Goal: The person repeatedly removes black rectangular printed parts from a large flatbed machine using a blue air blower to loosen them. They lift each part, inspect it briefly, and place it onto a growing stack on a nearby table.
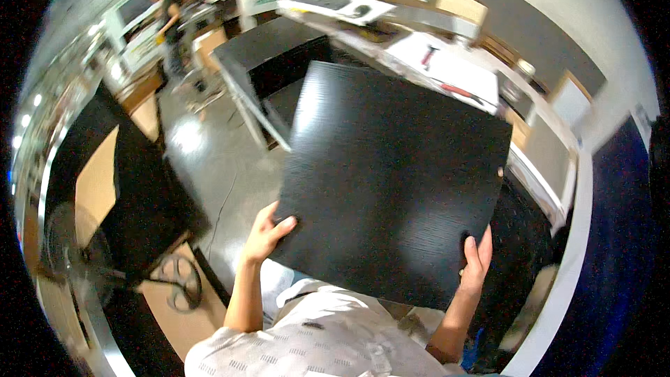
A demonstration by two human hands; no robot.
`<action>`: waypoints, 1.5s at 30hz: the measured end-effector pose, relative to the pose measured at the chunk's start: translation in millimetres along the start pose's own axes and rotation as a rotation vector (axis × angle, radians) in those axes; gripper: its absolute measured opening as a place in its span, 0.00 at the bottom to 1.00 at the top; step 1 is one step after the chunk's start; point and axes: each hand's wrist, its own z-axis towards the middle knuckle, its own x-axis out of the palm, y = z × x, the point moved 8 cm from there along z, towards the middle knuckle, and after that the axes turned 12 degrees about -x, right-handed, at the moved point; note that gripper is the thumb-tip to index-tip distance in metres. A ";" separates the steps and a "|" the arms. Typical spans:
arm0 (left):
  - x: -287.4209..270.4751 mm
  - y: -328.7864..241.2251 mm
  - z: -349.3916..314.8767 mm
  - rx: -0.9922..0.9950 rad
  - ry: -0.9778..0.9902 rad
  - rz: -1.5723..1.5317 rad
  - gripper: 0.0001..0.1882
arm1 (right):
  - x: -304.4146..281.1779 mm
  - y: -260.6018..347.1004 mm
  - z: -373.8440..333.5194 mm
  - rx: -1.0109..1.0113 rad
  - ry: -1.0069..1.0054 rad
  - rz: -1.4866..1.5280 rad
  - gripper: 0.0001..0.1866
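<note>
- Near edge: person's patterned shirt (314, 342) at bottom of view, both forearms coming up from it.
- Left hand (265, 234) clamps the near-left edge of the black panel (398, 174); thumb lies on the top face, fingers wrapped under and hidden.
- Right hand (477, 258) clamps the near-right edge; fingers curl over the top near that corner, palm against the edge.
- Both hands closed on the panel, neither spread, well apart from each other across its near side.
- Panel: large, square, dark, fine wood-grain lines, held up in the air between the hands, tilted, its far corner pointing away from the body, touching no bench.
- Doing this step well, as a judgement: keep the grip even on both sides so the panel does not twist; keep thumbs on top to stop slipping; watch the far corner, which comes close to the bench (447, 70) beyond; the panel hides whatever is below it.
- Left, lower: dark boards (139, 188) leaning by a tan one, and a floor fan (77, 251), blurred.
- Grey floor (209, 160) shows below the panel, shiny.
- Beyond the panel: a black cabinet piece (272, 49), then a long light bench with tools on it.
- Far: keyboard (321, 0) and screen at top; another person (169, 21) stands far left by the shelves.
</note>
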 end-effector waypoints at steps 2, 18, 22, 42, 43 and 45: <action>1.0 1.8 8.8 -0.042 0.108 -0.092 0.36 | 19.7 -21.1 10.0 0.049 0.147 0.059 0.33; -193.8 -79.6 168.1 0.272 -0.064 -0.706 0.33 | 439.8 -144.8 237.7 0.185 -0.029 0.209 0.44; -234.6 -69.5 168.2 0.222 -0.105 -0.553 0.31 | 557.7 -204.8 273.0 0.186 -0.155 0.264 0.46; -205.7 -86.5 210.3 0.543 -0.084 0.400 0.14 | 647.3 -242.3 291.7 0.304 0.266 0.317 0.28; -192.7 -88.0 210.9 0.582 -0.065 0.456 0.12 | 617.6 -215.5 284.0 0.201 0.355 0.295 0.20; -163.1 -85.7 228.2 0.567 0.003 0.569 0.14 | 544.6 -175.5 271.4 0.112 0.296 0.231 0.14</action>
